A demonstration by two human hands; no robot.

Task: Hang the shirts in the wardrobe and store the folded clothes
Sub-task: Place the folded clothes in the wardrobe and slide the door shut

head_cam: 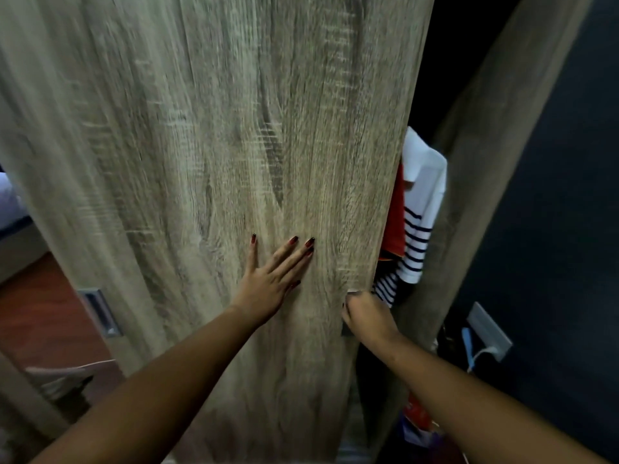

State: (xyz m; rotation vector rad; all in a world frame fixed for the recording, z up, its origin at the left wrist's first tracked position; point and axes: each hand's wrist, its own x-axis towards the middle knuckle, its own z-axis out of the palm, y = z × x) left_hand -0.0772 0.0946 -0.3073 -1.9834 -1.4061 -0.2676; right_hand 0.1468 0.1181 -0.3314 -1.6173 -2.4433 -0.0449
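A wood-grain sliding wardrobe door (217,145) fills most of the view. My left hand (271,279) lies flat on it with straight, spread fingers. My right hand (365,313) curls its fingers into the recessed handle at the door's right edge. Through the narrow gap on the right hang a white shirt with navy stripes (418,226) and a red garment (397,219) beside it. The rest of the wardrobe's inside is hidden by the door.
A second door's metal recessed handle (100,311) shows at lower left over a reddish floor. The wardrobe's right frame (485,162) borders a dark wall with a grey socket plate (489,331) and a white cable. Coloured items lie low inside the wardrobe (418,420).
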